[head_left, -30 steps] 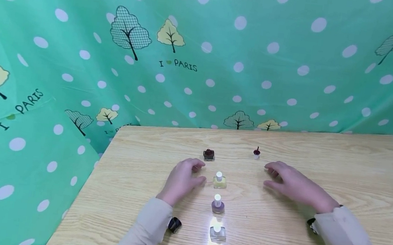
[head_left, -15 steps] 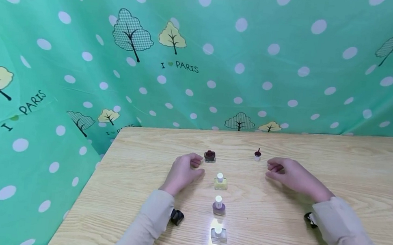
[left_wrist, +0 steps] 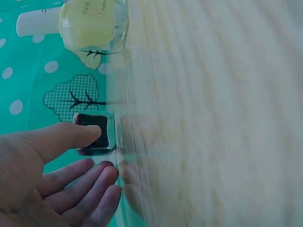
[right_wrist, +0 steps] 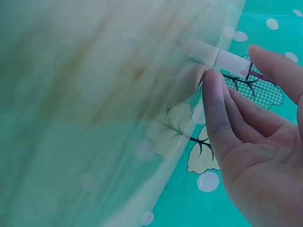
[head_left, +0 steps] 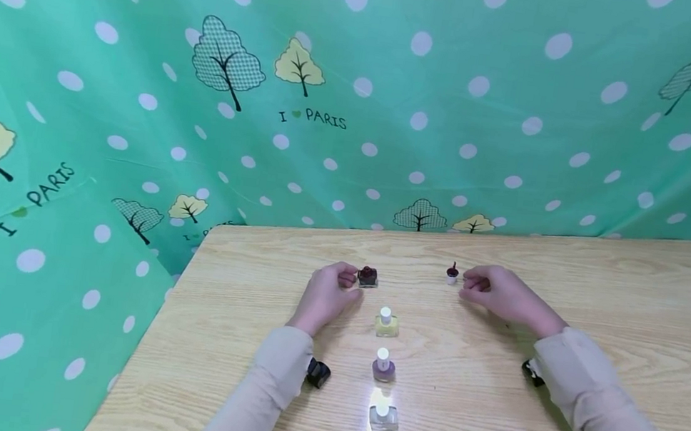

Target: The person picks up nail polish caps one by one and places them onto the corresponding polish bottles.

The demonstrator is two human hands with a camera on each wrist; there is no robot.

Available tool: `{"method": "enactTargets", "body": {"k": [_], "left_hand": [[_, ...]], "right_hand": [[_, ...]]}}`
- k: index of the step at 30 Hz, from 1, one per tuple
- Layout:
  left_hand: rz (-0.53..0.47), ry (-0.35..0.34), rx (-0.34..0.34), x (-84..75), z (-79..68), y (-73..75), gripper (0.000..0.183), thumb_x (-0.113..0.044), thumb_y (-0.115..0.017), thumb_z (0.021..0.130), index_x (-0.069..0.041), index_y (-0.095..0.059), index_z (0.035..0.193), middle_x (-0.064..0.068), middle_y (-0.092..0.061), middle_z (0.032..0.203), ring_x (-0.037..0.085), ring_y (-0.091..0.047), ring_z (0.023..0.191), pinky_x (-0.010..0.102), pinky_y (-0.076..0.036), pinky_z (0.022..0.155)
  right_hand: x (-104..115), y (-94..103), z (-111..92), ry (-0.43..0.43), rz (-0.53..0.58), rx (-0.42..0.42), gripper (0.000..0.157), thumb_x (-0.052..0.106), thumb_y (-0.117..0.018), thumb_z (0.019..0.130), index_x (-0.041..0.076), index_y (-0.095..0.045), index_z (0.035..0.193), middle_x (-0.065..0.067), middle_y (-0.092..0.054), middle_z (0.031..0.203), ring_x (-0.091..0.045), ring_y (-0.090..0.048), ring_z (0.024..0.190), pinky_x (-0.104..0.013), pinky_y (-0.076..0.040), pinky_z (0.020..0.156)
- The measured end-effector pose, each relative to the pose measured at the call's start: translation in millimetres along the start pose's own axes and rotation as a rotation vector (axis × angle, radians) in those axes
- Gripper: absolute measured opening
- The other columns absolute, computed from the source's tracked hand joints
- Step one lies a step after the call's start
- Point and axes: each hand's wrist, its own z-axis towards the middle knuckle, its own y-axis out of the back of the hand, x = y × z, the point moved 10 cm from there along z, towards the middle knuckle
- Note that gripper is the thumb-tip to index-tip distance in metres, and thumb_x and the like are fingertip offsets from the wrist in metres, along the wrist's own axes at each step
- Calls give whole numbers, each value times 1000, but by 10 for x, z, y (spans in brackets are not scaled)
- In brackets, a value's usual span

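My left hand (head_left: 324, 298) reaches to the left side of an uncapped dark red nail polish bottle (head_left: 367, 278) standing near the back of the table. In the left wrist view the thumb (left_wrist: 87, 135) overlaps the bottle, while the relaxed fingers (left_wrist: 90, 189) lie beside it, spread from the thumb. Farther right, a white nail polish cap (head_left: 451, 279) stands upside down with its dark red brush (right_wrist: 259, 75) pointing up. My right hand (head_left: 507, 293) is just to the right of that cap, thumb and fingers apart around its side, holding nothing.
A yellow nail polish bottle (head_left: 387, 325), a purple one (head_left: 383, 370) and a clear one (head_left: 384, 419) stand capped in a line toward me on the wooden table (head_left: 207, 342). A green dotted cloth (head_left: 322, 191) hangs behind and at the left.
My left hand has moved slightly forward to the dark red bottle. My right hand has moved forward and left, closer to the cap. Bottles and cap stay where they were.
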Motion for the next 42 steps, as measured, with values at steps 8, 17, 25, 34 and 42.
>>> {"method": "enactTargets", "body": {"k": [8,17,25,34,42], "left_hand": [[7,14,-9,-17,65,-14,40,-12,-77,85,-4,-65,122,10,-70,112,24,-66,106,37,-53,97],[11,12,-12,-25,101,-16,34,-11,-77,85,-6,-69,117,8,-71,105,21,-66,97,36,-55,90],[-11,1,-10,-33,119,-12,25,-12,-79,83,-6,-71,106,7,-71,98,19,-66,90,35,-55,86],[-53,-4,-50,-80,103,75,24,-14,-80,82,-7,-71,104,4,-71,97,17,-66,89,33,-56,83],[-122,-56,-85,-218,68,147,25,-13,-79,83,-9,-72,106,4,-72,99,22,-67,93,32,-54,83]], "right_hand": [[-10,-7,93,-24,28,1,43,13,-67,94,-14,-57,125,-14,-67,103,-23,-62,94,-38,-55,85],[-4,-20,224,-62,54,46,40,14,-67,94,-12,-59,123,-14,-65,97,-20,-59,81,-29,-53,68],[3,-26,292,-88,32,57,27,11,-68,93,-7,-66,113,-12,-64,88,-19,-55,71,-28,-48,60],[-16,-41,330,-109,34,46,28,11,-68,92,-3,-67,115,-15,-66,97,-21,-59,80,-30,-51,65],[24,2,295,-93,24,6,22,11,-68,92,-2,-68,111,-14,-67,98,-22,-63,81,-31,-55,66]]}}
